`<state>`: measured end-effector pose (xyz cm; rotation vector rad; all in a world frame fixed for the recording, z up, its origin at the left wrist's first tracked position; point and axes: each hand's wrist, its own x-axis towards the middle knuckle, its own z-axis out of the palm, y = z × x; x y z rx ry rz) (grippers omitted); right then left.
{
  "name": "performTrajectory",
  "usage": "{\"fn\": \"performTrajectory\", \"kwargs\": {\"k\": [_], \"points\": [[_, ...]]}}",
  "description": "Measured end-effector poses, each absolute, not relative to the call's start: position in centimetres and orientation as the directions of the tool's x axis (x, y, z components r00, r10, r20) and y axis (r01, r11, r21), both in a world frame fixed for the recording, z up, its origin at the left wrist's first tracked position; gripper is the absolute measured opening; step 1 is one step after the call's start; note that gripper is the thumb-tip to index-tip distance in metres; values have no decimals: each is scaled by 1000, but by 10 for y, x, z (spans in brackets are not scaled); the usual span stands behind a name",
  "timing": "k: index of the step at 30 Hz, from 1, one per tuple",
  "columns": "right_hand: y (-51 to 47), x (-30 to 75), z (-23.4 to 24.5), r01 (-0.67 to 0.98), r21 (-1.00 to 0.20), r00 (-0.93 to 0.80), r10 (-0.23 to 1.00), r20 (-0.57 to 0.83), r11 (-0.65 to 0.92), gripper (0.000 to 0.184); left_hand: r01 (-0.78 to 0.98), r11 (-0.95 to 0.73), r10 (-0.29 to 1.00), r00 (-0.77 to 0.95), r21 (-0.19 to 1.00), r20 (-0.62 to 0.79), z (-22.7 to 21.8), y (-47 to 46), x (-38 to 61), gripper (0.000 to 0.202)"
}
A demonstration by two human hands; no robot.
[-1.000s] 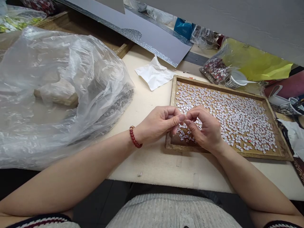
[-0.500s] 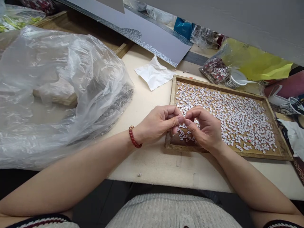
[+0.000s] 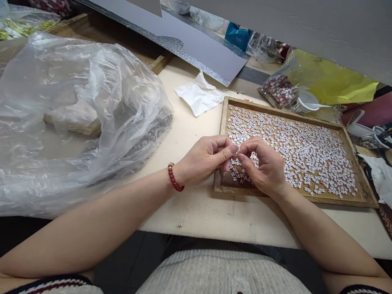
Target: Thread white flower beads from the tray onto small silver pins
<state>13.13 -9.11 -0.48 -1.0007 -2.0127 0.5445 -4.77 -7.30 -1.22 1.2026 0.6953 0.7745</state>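
My left hand [image 3: 206,158], with a red bead bracelet [image 3: 174,178] on its wrist, and my right hand [image 3: 266,166] meet fingertip to fingertip over the near left corner of a shallow wooden tray [image 3: 324,200]. Both hands are closed in a pinch, and what they pinch is too small to make out. Several small white pieces [image 3: 306,151] lie scattered across the tray's brown floor, some right under my fingers.
A big crumpled clear plastic bag [image 3: 73,118] covers the table's left side. A white tissue [image 3: 199,95] lies behind the tray, with a grey board [image 3: 196,45] beyond it. A bag of red-and-white bits [image 3: 277,90], a white cup [image 3: 303,102] and yellow plastic [image 3: 330,81] sit at the back right.
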Motion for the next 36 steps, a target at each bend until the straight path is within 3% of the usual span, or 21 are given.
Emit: {"fn": "performTrajectory", "kwargs": {"k": [20,36], "points": [[-91,132,-10,396,-760,-308,854,419,516,3,-101,137,819,570,985,-56,-11,-72,-48,30],[-90,129,-8,450,-684,-367,817,445,575,5,34,54,835,546,998,-64,-14,-71,-49,35]]}}
